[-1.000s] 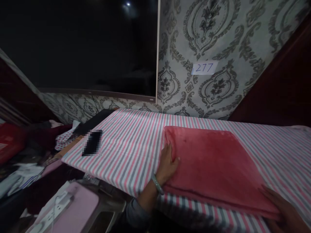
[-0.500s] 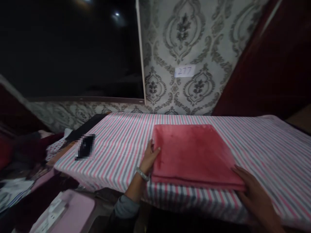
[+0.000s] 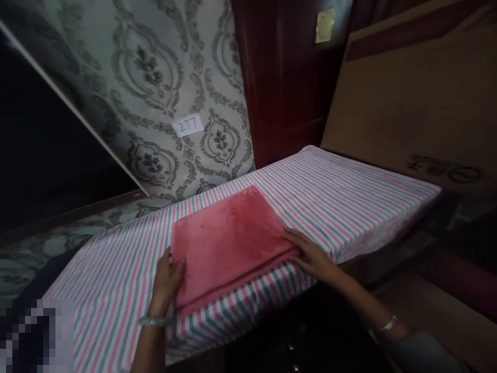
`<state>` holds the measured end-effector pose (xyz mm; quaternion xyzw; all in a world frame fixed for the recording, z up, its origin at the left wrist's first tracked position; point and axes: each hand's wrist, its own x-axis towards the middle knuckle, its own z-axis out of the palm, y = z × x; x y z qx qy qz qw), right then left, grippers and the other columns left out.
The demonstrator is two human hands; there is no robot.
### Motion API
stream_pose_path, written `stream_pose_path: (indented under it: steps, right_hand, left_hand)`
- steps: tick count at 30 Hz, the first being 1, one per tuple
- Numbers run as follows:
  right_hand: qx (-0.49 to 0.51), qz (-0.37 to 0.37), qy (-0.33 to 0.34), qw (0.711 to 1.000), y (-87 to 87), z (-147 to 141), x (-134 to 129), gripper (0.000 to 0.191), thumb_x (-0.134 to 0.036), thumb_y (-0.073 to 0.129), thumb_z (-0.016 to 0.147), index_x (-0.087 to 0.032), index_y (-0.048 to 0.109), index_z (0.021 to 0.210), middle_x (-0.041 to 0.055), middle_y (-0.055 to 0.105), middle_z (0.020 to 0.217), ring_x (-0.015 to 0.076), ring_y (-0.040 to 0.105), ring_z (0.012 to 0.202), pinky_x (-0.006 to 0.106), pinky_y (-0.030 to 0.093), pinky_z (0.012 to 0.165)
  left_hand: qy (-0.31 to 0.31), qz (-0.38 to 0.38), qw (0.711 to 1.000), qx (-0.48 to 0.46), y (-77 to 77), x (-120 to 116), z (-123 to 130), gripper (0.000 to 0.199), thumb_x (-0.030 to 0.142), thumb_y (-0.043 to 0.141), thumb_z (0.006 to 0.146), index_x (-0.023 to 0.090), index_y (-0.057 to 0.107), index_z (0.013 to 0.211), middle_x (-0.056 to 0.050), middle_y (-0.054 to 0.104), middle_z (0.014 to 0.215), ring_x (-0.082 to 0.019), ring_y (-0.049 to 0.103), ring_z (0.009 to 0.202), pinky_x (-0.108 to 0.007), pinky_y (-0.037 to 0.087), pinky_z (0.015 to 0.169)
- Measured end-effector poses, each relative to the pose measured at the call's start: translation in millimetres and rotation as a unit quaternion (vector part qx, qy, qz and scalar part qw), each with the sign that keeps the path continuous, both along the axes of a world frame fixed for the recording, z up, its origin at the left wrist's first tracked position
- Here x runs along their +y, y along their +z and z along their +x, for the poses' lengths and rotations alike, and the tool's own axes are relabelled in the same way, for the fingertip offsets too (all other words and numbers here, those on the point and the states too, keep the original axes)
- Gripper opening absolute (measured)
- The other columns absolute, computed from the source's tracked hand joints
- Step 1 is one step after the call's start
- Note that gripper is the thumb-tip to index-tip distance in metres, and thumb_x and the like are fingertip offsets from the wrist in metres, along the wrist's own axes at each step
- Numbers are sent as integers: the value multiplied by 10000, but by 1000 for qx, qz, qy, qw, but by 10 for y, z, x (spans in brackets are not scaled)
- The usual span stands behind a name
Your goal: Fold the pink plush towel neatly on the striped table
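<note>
A folded red cloth (image 3: pixel 233 241) with a soft, plush-looking surface lies flat near the front edge of a table. Beneath it is a striped tablecloth (image 3: pixel 349 202) in pink, grey and white. My left hand (image 3: pixel 166 280) grips the left side of the folded cloth, its thumb on top and its fingers along the edge. At the front right corner, my right hand (image 3: pixel 310 256) has its fingers over the top and its thumb at the lower edge. The underside of the cloth is hidden.
Behind the table, a patterned wall carries a paper marked 277 (image 3: pixel 189 125). A large dark screen (image 3: pixel 54 134) hangs at the left. A dark red panel (image 3: pixel 283 88) and a big cardboard box (image 3: pixel 407 114) stand at the right. A pixelated patch (image 3: pixel 33 336) covers the lower left corner.
My view has turned right and tilted, bringing the cardboard box into sight. Both hands stay at the two sides of the folded cloth, which appears farther left in the picture.
</note>
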<state>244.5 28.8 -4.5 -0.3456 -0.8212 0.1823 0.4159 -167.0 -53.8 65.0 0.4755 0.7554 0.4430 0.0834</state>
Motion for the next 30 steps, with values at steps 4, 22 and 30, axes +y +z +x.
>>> stream_pose_path:
  steps: [4,22,30]
  right_hand:
    - [154,-93,-121,976,-59,264,-15,414,-393,546,917,-262,553,1311,98,620,1281,235,650,1061,389,559,879]
    - [-11,29,-174,984,-282,192,-126,369,-87,440,887,-192,676,1151,114,654,1187,287,532,1048,493,466,901]
    - [9,24,-177,984,-255,179,-126,291,-176,455,945,-206,685,1120,99,670,1137,272,538,1014,470,464,890]
  left_hand:
    - [-80,49,965,243,85,161,633,450,398,514,849,146,582,1216,-158,641,1199,-332,577,1146,-532,446,1002]
    - [-541,-103,786,279,166,1073,2378,404,310,704,766,241,658,1161,-70,646,1200,-294,569,1077,-433,392,994]
    - [-549,-97,780,285,107,1122,2302,401,270,669,766,221,643,1163,-81,608,1228,-279,541,1128,-422,398,1002]
